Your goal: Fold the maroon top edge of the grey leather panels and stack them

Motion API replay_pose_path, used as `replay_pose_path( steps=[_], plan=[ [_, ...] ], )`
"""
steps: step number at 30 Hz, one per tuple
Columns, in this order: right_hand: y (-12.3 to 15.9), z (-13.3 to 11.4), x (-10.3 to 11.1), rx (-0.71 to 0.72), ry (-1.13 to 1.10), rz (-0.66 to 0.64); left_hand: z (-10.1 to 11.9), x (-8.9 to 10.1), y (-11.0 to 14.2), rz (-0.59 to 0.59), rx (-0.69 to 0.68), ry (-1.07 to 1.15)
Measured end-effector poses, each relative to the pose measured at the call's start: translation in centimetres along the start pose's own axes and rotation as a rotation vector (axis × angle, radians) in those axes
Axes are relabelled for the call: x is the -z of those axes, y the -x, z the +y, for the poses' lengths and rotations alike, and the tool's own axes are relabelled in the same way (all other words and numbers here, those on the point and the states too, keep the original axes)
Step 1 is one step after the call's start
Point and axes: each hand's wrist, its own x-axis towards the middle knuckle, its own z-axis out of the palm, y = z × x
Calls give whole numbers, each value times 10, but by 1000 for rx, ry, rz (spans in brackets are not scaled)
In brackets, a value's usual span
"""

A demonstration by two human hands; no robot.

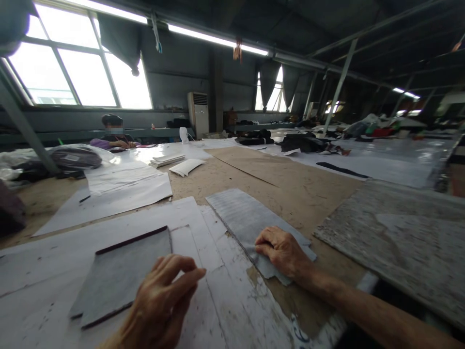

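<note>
Fingers of the right hand (281, 249) pinch the grey cloth (238, 208) near the bench's (301, 300) front edge, probably because that end is closest. The left hand (165, 293), empty, fingers loosely parted, is beside the panel (127, 266).

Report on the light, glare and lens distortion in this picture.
In the head view, the large window is blown out to white, the ceiling very dark, the white tabletop patched with glare; the head view shows the left hand and right hand clearly, with apparent wide-angle stretch toward the edges.
</note>
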Motion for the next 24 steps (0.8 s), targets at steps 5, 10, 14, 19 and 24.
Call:
replay_pose_path(
  steps=[5,10,14,19,24],
  plan=[
    [-7,2,-1,44,38,-56,34,-33,-27,-140,48,174],
    [-12,6,5,-26,-4,-100,42,-54,-50,-221,146,189],
    [-13,6,6,-73,-46,-104,39,-66,-65,-255,130,134],
    [-18,16,13,-52,-139,-93,35,-75,-68,-281,153,3],
    [-29,12,-1,19,-173,-7,24,-88,-63,-267,176,-95]
  ],
)
